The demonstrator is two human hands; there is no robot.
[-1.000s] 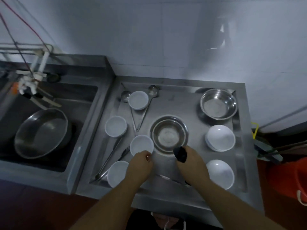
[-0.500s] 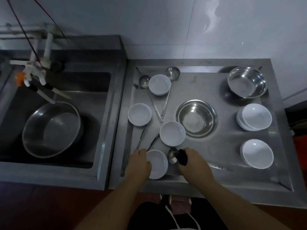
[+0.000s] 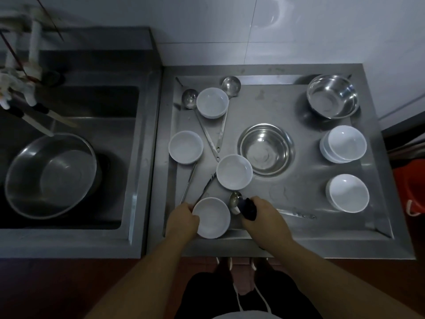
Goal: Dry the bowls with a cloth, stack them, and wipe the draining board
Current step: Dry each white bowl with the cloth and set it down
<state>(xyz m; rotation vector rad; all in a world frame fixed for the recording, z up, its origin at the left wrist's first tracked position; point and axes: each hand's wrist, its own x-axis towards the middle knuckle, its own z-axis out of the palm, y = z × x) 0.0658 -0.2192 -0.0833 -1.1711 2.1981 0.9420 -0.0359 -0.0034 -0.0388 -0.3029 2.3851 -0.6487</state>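
Currently left hand [image 3: 182, 221] grips the left rim of the nearest white bowl [image 3: 212, 218], which sits at the front edge of the steel draining board [image 3: 264, 104]. Right hand [image 3: 264, 217] is clenched around a dark cloth [image 3: 248, 208], a bit of it sticking out past the thumb side. A spoon [image 3: 235, 202] lies just beside that cloth, between the held bowl and the right hand; can't tell if the hand touches it.

Other white bowls on the board, all upright: one mid-board [image 3: 234, 172] touching the rim of a small steel bowl [image 3: 266, 149], one at left [image 3: 185, 147], one at back left [image 3: 212, 102]. On the right side: a stack of white bowls [image 3: 343, 143] and, nearer, a single white bowl [image 3: 347, 192], apart from each other. A larger steel bowl [image 3: 333, 96] sits tilted in the back right corner.

Two ladles [image 3: 230, 86] lie at back left, handles crossing toward mid-board, the back-left bowl resting over them. More long utensil handles [image 3: 189, 180] run under the left bowl toward the front. A knife-like blade [image 3: 296, 214] lies flat just right of the right hand.

Sink [image 3: 92, 120] on the left holds a big steel basin [image 3: 49, 176].
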